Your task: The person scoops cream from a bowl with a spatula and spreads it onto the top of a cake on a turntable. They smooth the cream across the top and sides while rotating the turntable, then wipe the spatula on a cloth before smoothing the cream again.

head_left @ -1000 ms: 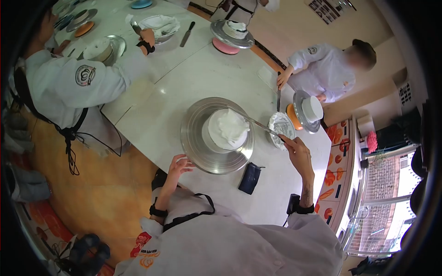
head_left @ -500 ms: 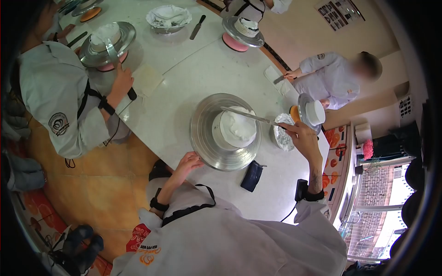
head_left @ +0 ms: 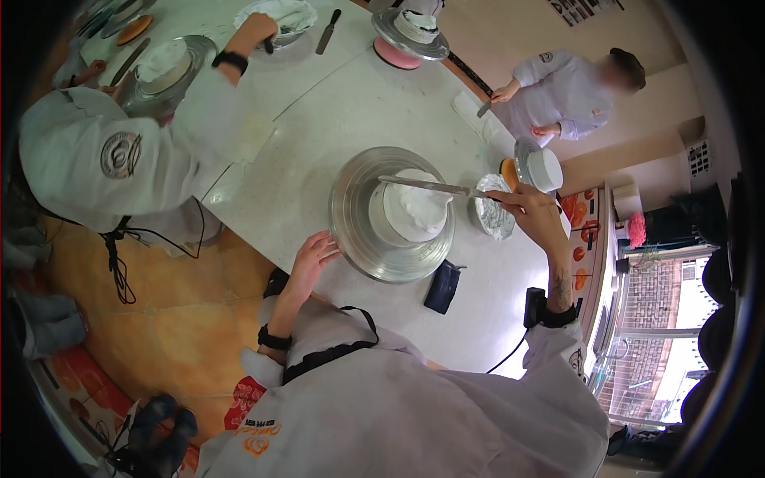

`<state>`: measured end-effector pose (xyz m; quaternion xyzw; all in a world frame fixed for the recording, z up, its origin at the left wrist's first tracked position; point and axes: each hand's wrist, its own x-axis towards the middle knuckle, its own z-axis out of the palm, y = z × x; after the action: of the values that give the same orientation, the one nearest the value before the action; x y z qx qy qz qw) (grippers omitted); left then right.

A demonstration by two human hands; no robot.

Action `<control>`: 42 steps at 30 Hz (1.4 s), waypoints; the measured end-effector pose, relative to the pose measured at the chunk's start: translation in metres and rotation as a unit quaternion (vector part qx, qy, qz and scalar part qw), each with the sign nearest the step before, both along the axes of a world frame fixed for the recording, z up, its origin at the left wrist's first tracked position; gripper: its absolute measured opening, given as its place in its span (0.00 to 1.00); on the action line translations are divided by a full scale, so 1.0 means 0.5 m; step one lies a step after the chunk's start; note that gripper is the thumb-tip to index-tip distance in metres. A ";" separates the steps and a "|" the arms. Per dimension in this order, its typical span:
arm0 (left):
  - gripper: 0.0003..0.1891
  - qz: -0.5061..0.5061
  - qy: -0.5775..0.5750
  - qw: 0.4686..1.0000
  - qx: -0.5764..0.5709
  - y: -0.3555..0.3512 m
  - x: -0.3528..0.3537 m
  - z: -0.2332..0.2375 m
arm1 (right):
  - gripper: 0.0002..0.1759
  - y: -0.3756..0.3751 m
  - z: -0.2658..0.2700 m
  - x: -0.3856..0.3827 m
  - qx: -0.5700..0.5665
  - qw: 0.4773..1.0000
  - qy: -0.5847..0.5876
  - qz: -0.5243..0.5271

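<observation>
While the right grip (head_left: 534, 213) is wrapped round the handle of a spatula (head_left: 430, 186), the blade stretches leftward across the top of a white cake (head_left: 386, 213); from where I stand, I can't tell how much of it touches the cream (head_left: 422, 209) heaped there. The left grip (head_left: 312, 261) holds nothing, its fingers loosely bent at the near left rim of the turntable (head_left: 355, 239) bearing the cake; whether they touch metal I can't make out. Right of the turntable stands a smeared bowl (head_left: 492, 221), and nearer lies a dark pouch (head_left: 442, 288), both on the table (head_left: 319, 151). Beyond the bowl, to the right, is another cake (head_left: 545, 170), with a person (head_left: 562, 92) behind it. At far left, a co-worker (head_left: 80, 155) has one hand (head_left: 253, 32) at a cream-filled bowl (head_left: 296, 14).
</observation>
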<state>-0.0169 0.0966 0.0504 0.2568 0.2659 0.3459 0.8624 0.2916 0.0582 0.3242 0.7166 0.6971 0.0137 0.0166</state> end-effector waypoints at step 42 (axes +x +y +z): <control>0.17 -0.277 0.035 0.960 -0.025 0.164 0.010 0.010 | 0.18 -0.006 0.010 -0.053 0.043 0.997 -0.059 -0.034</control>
<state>-0.0118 0.1785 0.0551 0.3104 0.2231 0.0778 0.9208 0.2653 0.0550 0.3292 0.7382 0.6687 0.0849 0.0274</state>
